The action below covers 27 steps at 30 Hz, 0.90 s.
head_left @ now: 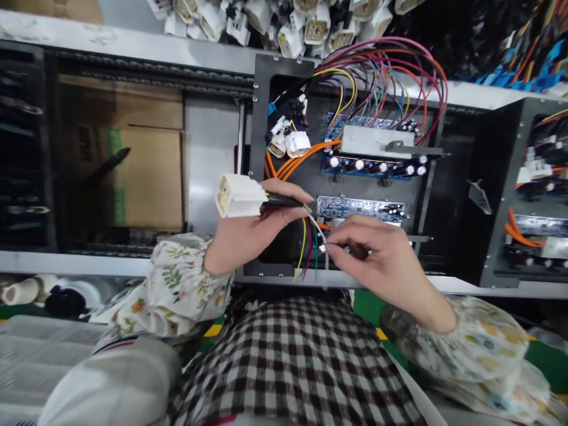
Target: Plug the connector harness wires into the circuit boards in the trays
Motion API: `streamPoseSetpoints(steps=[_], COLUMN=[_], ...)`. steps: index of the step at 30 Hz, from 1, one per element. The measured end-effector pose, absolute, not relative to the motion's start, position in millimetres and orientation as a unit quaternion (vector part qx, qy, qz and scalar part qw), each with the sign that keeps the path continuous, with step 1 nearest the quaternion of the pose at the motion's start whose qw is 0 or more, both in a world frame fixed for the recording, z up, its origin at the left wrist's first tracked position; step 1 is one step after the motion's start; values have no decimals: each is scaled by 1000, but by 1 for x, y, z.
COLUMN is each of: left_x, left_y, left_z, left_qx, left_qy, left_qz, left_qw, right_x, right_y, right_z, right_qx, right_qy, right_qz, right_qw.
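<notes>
My left hand [248,236] grips a white multi-pin connector [237,196] by its black sleeved wire lead, which runs out past my fingertips. Thin yellow, red and green wires [306,251] fan downward from that lead's end. Between its thumb and fingertips, my right hand [373,254] pinches a thin white wire [320,232] with a small metal tip. Both hands are just in front of a lower blue circuit board [359,208] on a black metal panel [261,118]. My right hand hides that board's lower part.
Orange cables [302,157], white connectors [298,144] and a looped multicoloured wire bundle [381,71] sit on the panel. A heap of white connectors [248,23] lies behind it. A cardboard box [151,177] stands left; a similar panel [519,195] stands right.
</notes>
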State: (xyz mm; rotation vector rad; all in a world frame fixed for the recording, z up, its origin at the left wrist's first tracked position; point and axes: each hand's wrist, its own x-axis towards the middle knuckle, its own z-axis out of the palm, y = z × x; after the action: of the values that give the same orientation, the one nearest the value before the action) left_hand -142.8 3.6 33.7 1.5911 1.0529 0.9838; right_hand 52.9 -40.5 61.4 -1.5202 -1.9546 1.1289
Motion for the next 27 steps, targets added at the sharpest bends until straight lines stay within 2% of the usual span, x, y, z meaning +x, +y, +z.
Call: streamPoseSetpoints(steps=[8,14,17,20,21,23,25,27], left_x=[-145,-145,-145,-146,-147,-147,-146,-144], left_y=[4,4,5,5,5,4,2,1], left_z=[35,28,29,30,30,28,26,24], left_qx=[643,656,674,693,700,700,680,653], left_qy=[454,469,461,466,467,467,460,456], left_qz=[366,375,382,384,386,386,392,400], left_qw=[496,458,433,393,379,378,416,454], right_x=[102,77,79,92,94,93,86,79], right_y=[-47,-44,-42,-44,-44,-44,-41,-37], right_z=[79,61,65,74,75,68,53,35], right_qx=[-599,-585,-568,-611,-641,-704,-745,-759], right_qy=[-655,-709,-730,-654,-605,-519,-497,-522], right_qz=[455,358,352,432,454,427,315,222], right_qw=[77,167,143,109,130,229,314,318])
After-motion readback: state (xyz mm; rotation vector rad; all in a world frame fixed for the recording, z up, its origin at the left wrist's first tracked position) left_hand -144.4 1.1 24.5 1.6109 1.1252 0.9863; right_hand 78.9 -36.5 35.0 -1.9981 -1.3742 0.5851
